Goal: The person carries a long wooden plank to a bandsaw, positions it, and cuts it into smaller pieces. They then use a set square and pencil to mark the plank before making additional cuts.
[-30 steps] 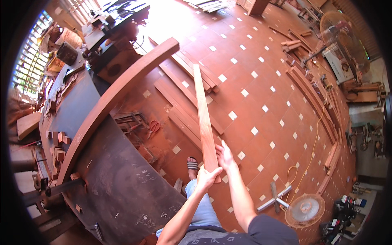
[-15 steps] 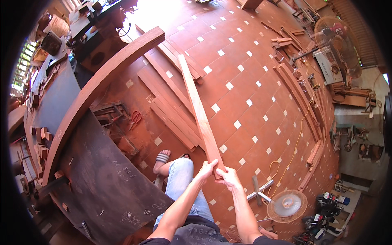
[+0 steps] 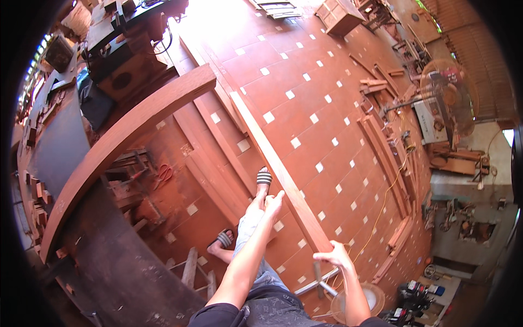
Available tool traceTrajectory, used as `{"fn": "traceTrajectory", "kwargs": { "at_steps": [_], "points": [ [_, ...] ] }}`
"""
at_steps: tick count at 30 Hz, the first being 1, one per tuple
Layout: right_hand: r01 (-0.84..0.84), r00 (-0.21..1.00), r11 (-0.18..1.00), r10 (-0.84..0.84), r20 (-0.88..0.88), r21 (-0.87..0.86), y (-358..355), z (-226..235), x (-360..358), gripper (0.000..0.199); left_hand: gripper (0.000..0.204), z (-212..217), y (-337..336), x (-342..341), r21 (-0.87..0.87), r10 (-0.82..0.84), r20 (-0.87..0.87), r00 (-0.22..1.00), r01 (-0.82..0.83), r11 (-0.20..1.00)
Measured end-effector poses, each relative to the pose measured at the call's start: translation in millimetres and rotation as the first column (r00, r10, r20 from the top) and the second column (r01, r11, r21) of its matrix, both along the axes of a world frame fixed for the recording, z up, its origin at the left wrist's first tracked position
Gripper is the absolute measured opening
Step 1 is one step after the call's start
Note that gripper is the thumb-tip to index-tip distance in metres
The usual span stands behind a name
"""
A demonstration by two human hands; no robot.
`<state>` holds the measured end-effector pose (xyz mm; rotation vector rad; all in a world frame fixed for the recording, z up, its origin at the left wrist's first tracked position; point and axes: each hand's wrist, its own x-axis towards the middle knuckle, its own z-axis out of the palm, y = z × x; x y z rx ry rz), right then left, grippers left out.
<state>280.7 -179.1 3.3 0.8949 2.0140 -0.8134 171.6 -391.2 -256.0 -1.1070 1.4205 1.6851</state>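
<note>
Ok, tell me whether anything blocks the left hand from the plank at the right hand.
Nothing visible does: the left hand is close beside the plank, on its left; I cannot tell whether they touch.

A woodworking workshop: reddish-brown boards (image 3: 210, 182) lie on a tiled floor (image 3: 310, 131), more timber lengths (image 3: 384, 158) run along the right side, and a curved timber (image 3: 122, 128) extends over a dark worktop (image 3: 117, 267) with small wood offcuts (image 3: 41, 191) near its left edge. Fine reddish dust (image 3: 144, 201) coats the floor beside it. The dark cluster (image 3: 414, 297) at lower right may be power tools, too small there to be certain.
</note>
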Motion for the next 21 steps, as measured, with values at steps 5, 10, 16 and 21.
{"fn": "traceTrajectory", "kwargs": {
  "at_steps": [5, 10, 16, 21],
  "points": [
    [-0.289, 0.953, 0.947, 0.272, 0.131, 0.142, 78, -7, -29, 0.094, 0.097, -7, 30, -106, 0.121, 0.036, 0.046, 0.998, -0.041, 0.992],
    [-0.507, 0.843, 0.843, 0.441, 0.308, 0.180, 94, 2, -81, 0.075, 0.135, -65, 94, -175, -0.053, 0.097, 0.181, 0.979, -0.088, 0.995],
    [-0.374, 0.915, 0.854, 0.404, -0.008, 0.361, 129, 4, -127, 0.056, 0.100, -25, 138, -237, -0.139, 0.110, 0.222, 0.969, -0.080, 0.987],
    [-0.477, 0.806, 0.811, 0.557, -0.201, 0.338, 178, -3, -221, 0.065, 0.099, -43, 174, -313, -0.074, 0.214, 0.133, 0.968, -0.206, 0.976]
  ]
}}
